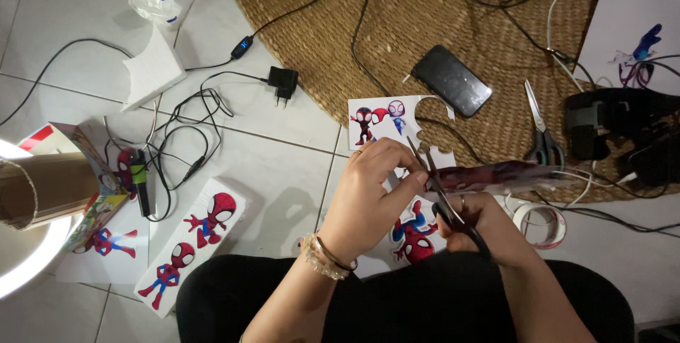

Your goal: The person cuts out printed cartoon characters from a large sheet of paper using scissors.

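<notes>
Fingers of the left hand (pixel 372 191) pinched the near edge of a printed paper sheet (pixel 496 175), which was held in the air above the lap, seen nearly edge-on. The right hand (pixel 478 224) was clenched through the handles of scissors (pixel 432 176), whose blades were parted and pointed away, meeting the sheet just beside the left fingertips. Such paper looked thin, light and floppy, likely to sag or tear, so a grip close to the cutting line probably suited it best. Below lay a sticker sheet (pixel 388 120) on the tiled floor (pixel 283 166), with a tape roll (pixel 544 224), a second pair of scissors (pixel 542 134) and a phone (pixel 451 80) on a woven mat (pixel 340 31).
</notes>
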